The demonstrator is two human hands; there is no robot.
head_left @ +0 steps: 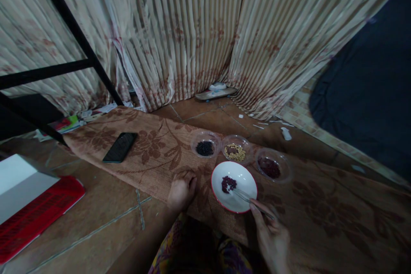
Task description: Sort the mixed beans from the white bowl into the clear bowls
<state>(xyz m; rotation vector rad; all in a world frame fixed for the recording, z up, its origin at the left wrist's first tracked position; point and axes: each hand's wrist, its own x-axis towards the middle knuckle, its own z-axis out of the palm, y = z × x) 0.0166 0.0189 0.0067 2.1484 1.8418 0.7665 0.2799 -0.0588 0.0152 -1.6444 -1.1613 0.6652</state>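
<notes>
My right hand [272, 233] is closed around a pair of thin metal tweezers [243, 195]. The tips point down into a white bowl with a red rim [247, 177], close to a small heap of dark red beans [228, 183]. On the cloth left of the bowl rests my left hand [181, 188], its fingers curled in and nothing visible in them. Behind the bowl stand three clear plastic cups: one with black beans [204, 148], one with yellow beans [236, 153] around a bare middle, and one with dark red beans [269, 167].
A brown floral cloth [154, 171] covers the long low surface, with a dark phone [120, 147] on its left part. A red and white box [41, 205] is at the left on the tiles. Beyond are a skateboard [215, 93], striped curtains [180, 30] and a black metal frame [80, 34].
</notes>
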